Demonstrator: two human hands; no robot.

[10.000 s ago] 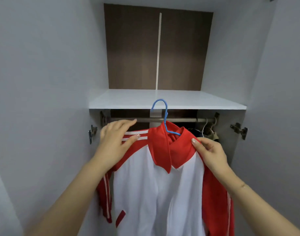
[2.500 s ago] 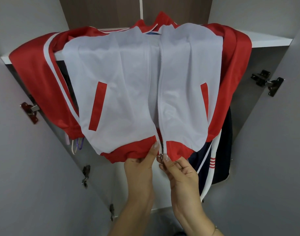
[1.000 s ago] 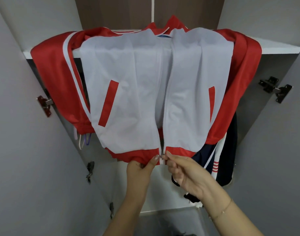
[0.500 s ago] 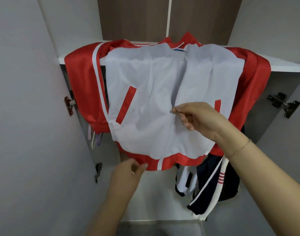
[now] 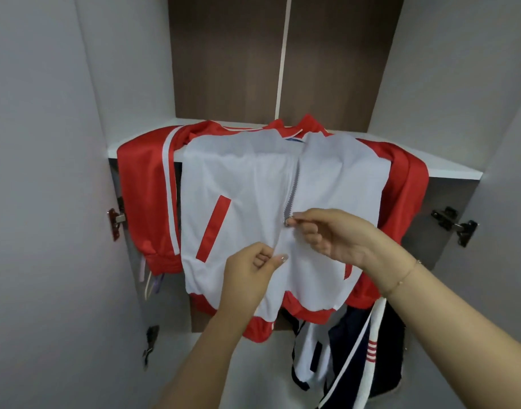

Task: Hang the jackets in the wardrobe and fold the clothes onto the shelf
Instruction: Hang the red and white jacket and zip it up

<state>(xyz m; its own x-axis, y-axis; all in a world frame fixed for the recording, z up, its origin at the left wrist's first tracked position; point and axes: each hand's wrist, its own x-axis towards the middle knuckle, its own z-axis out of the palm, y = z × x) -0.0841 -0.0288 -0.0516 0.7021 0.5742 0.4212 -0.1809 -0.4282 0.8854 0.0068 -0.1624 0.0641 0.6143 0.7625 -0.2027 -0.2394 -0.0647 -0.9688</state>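
Right hand (image 5: 336, 234) pinches the zipper pull (image 5: 287, 222) toward 12 o'clock; left hand (image 5: 253, 273) grips the jacket (image 5: 247, 202) front at 6 o'clock, tensioning it.

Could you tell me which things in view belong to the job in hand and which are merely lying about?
In the job:
red and white jacket
zipper pull, pinched by right hand
left hand, gripping the jacket front
shelf

Lying about:
navy jacket, hanging below
door hinges
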